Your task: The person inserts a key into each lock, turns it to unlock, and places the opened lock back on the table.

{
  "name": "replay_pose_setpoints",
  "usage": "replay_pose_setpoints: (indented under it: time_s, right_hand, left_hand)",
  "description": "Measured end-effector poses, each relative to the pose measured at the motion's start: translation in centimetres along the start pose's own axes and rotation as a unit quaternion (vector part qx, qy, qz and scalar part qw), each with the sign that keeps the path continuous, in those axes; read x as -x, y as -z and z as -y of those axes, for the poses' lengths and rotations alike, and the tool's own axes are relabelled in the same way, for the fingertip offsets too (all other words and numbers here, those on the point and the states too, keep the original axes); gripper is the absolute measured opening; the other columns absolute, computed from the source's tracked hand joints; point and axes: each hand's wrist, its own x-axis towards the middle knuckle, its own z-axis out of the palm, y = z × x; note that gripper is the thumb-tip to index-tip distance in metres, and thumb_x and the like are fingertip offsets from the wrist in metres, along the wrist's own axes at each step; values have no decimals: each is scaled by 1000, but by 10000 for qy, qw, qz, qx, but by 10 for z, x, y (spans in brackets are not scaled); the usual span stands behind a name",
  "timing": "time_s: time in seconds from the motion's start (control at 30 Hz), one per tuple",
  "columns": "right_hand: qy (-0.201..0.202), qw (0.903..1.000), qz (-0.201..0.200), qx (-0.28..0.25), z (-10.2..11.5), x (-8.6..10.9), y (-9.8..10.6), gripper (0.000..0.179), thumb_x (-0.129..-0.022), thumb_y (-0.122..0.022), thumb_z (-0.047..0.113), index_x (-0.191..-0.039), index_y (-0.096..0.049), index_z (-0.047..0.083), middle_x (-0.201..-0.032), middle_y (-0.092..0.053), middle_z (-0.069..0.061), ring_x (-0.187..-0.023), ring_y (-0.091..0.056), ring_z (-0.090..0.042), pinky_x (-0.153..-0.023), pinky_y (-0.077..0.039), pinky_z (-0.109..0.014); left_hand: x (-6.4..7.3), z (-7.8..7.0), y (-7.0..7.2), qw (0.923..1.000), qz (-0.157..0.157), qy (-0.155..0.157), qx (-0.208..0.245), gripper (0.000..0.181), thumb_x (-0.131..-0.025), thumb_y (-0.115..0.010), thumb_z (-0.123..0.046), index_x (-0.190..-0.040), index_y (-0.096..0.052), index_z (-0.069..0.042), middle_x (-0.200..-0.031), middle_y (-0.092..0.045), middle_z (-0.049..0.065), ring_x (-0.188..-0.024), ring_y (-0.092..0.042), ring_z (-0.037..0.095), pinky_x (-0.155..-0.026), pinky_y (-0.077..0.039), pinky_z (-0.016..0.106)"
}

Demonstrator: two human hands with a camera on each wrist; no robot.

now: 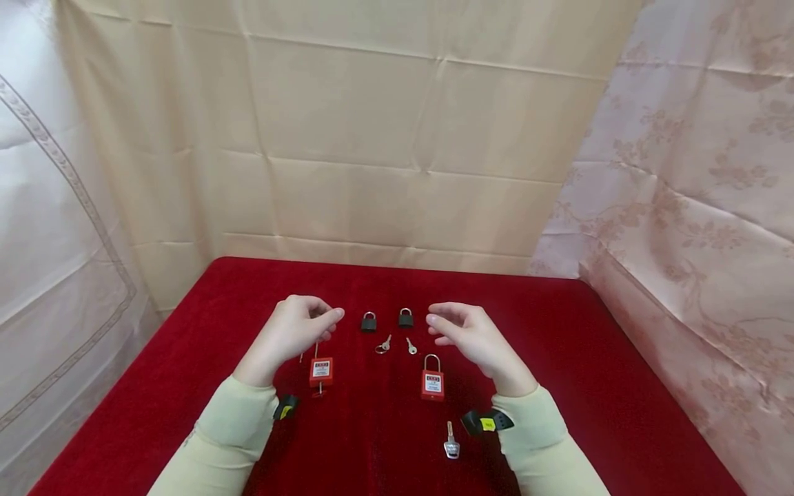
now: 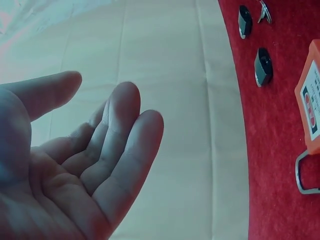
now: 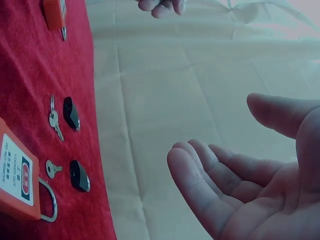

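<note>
My left hand (image 1: 304, 324) hovers over the table with loosely bent fingers and holds nothing. Below it lies a red padlock (image 1: 320, 370) with a key in its lower end; the hand hides part of its shackle. On the other side, my right hand (image 1: 468, 334) is also raised, its palm bare in the right wrist view. Nearest to it is a second red padlock (image 1: 432, 384), its label facing up. Between the hands lie two small black padlocks, one left (image 1: 369, 323) and one right (image 1: 406, 318).
Small keys on a ring (image 1: 384, 346) and a single small key (image 1: 411, 346) lie in front of the black padlocks. A larger silver key (image 1: 452, 448) lies near the right wrist. The red cloth-covered table (image 1: 509, 296) ends at a beige curtain (image 1: 372, 138).
</note>
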Motion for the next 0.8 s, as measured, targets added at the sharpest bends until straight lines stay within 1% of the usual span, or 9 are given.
replay_pose_setpoints:
  time_s: [0.1, 0.23, 0.3, 0.43, 0.5, 0.67, 0.8]
  right_hand:
    - [-26, 10000, -81, -3, -1, -1, 0, 39, -99, -68, 17, -133, -62, -2, -124, -68, -17, -103, -68, -35, -82, -60, -40]
    - [-34, 9998, -189, 9, -2, -1, 0, 38, -98, -69, 18, -130, -64, -3, -120, -69, -17, -96, -70, -29, -78, -61, -39]
    - [-45, 9998, -218, 13, -3, -2, 1, 38, -98, -69, 18, -129, -64, -3, -119, -69, -17, -94, -71, -29, -76, -61, -40]
    - [-76, 9996, -268, 30, -5, -4, 0, 35, -98, -69, 18, -126, -66, -3, -114, -71, -17, -92, -71, -29, -74, -61, -40]
    - [-98, 9997, -227, 66, -7, -6, -2, 35, -99, -68, 18, -126, -66, -4, -111, -71, -16, -90, -72, -28, -73, -61, -41]
    - [-139, 9997, -13, 202, -12, -15, -10, 35, -99, -68, 19, -123, -67, -5, -107, -72, -14, -90, -71, -36, -74, -61, -47]
    - [-207, 9990, 68, 386, -13, -23, -15, 33, -98, -70, 22, -120, -70, -2, -101, -73, -12, -91, -71, -41, -71, -61, -47]
  left_hand:
    - [-2, 0, -2, 9999, -90, 22, -78, 23, -97, -69, -31, -97, -75, -9, -80, -72, 5, -71, -68, 18, -65, -55, 36]
    - [-3, 0, -7, 9995, -216, -39, -210, 25, -96, -70, -33, -102, -74, -9, -80, -71, 3, -72, -66, 17, -68, -53, 36]
    - [-3, 0, -8, 9993, -268, -108, -246, 26, -96, -70, -33, -104, -74, -8, -79, -70, 2, -71, -66, 18, -68, -52, 36]
    - [-5, 2, -13, 9991, -284, -150, -276, 26, -96, -70, -33, -104, -74, -8, -79, -68, 0, -70, -63, 19, -66, -52, 35]
    - [-7, 4, -15, 9991, -268, -131, -297, 26, -96, -70, -33, -104, -74, -8, -81, -68, 0, -70, -62, 19, -65, -52, 35]
    - [-14, 8, -19, 9993, -209, -57, -319, 26, -96, -71, -32, -102, -74, -7, -81, -69, 2, -69, -61, 18, -65, -52, 34]
    - [-18, 9, -20, 9993, -164, -39, -327, 26, -96, -71, -31, -102, -74, -6, -80, -70, 3, -70, -62, 18, -65, -53, 34]
